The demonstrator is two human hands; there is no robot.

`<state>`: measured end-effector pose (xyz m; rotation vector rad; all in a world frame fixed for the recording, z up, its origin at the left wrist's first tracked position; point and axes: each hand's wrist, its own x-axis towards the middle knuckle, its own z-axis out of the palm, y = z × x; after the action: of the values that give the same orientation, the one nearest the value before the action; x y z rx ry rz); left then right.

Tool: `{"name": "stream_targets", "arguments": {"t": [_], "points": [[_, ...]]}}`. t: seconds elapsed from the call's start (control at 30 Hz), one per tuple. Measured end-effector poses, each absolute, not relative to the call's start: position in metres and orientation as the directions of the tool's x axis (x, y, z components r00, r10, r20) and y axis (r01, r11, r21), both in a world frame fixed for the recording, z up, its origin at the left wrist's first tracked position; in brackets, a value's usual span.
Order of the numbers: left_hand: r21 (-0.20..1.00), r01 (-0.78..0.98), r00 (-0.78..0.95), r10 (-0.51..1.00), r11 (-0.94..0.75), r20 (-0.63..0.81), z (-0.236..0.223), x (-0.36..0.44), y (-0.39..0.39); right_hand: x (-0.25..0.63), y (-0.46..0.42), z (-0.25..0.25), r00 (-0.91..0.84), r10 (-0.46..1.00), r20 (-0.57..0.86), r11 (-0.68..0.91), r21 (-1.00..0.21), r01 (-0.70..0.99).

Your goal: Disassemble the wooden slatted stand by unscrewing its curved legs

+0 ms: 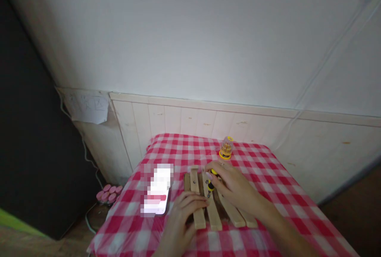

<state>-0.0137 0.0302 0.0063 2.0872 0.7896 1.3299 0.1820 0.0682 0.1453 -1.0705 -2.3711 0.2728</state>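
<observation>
A small wooden slat frame (212, 209) lies on a table with a red-and-white checked cloth (256, 169). My left hand (183, 209) rests flat on the frame's left slats, fingers stretched over the wood. My right hand (230, 183) is closed round a yellow-and-black screwdriver (212, 180), its tip pointing down at the slats near a screw. A clear round bit holder with a yellow base (226, 148) stands upright behind the frame, toward the wall.
A blurred white rectangular object (157, 189) lies on the cloth left of the frame. White panelled wall (190, 122) runs behind the table. Pink slippers (108, 193) and a cable lie on the floor at left, beside a dark surface (26, 149).
</observation>
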Motion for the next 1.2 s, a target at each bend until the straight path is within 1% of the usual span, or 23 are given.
{"name": "stream_targets", "arguments": {"t": [0.07,0.13,0.23,0.37,0.47,0.57,0.63,0.7,0.8,0.87,0.97,1.03,1.13,1.2], "points": [[0.701,0.207,0.347,0.721,-0.683,0.6,0.006,-0.015,0.03,0.185,0.072,0.144,-0.583,0.721,0.374,0.693,-0.391,0.606],[0.718,0.233,0.373,0.742,-0.656,0.556,0.008,-0.016,0.029,0.185,0.076,0.143,-0.616,0.699,0.363,0.715,-0.39,0.581],[0.725,0.277,0.385,0.765,-0.63,0.517,0.014,-0.017,0.025,0.183,0.076,0.142,-0.618,0.715,0.327,0.697,-0.405,0.591],[0.73,0.31,0.37,0.785,-0.609,0.498,0.023,-0.017,0.02,0.18,0.071,0.144,-0.577,0.764,0.29,0.636,-0.493,0.594],[0.737,0.301,0.37,0.786,-0.605,0.495,0.024,-0.016,0.021,0.178,0.071,0.146,-0.557,0.759,0.337,0.64,-0.543,0.544],[0.733,0.291,0.375,0.778,-0.615,0.504,0.023,-0.016,0.024,0.178,0.074,0.151,-0.535,0.729,0.426,0.683,-0.504,0.529],[0.721,0.282,0.385,0.763,-0.633,0.519,0.021,-0.017,0.026,0.179,0.076,0.155,-0.538,0.712,0.451,0.702,-0.464,0.541],[0.715,0.271,0.393,0.752,-0.645,0.529,0.019,-0.017,0.027,0.181,0.078,0.157,-0.551,0.713,0.434,0.701,-0.453,0.551],[0.715,0.261,0.388,0.749,-0.649,0.537,0.016,-0.018,0.027,0.185,0.08,0.155,-0.568,0.723,0.395,0.689,-0.475,0.547],[0.715,0.257,0.377,0.749,-0.65,0.545,0.014,-0.018,0.028,0.189,0.081,0.152,-0.576,0.717,0.392,0.694,-0.473,0.542],[0.713,0.238,0.367,0.741,-0.659,0.562,0.012,-0.016,0.028,0.194,0.084,0.15,-0.6,0.7,0.388,0.713,-0.421,0.56],[0.716,0.231,0.363,0.741,-0.659,0.565,0.013,-0.016,0.028,0.198,0.086,0.152,-0.622,0.699,0.353,0.714,-0.395,0.578],[0.725,0.245,0.365,0.754,-0.644,0.547,0.015,-0.016,0.027,0.204,0.087,0.154,-0.635,0.703,0.321,0.705,-0.431,0.563],[0.728,0.254,0.368,0.76,-0.637,0.536,0.014,-0.017,0.026,0.206,0.087,0.15,-0.623,0.695,0.359,0.711,-0.475,0.519]]}}
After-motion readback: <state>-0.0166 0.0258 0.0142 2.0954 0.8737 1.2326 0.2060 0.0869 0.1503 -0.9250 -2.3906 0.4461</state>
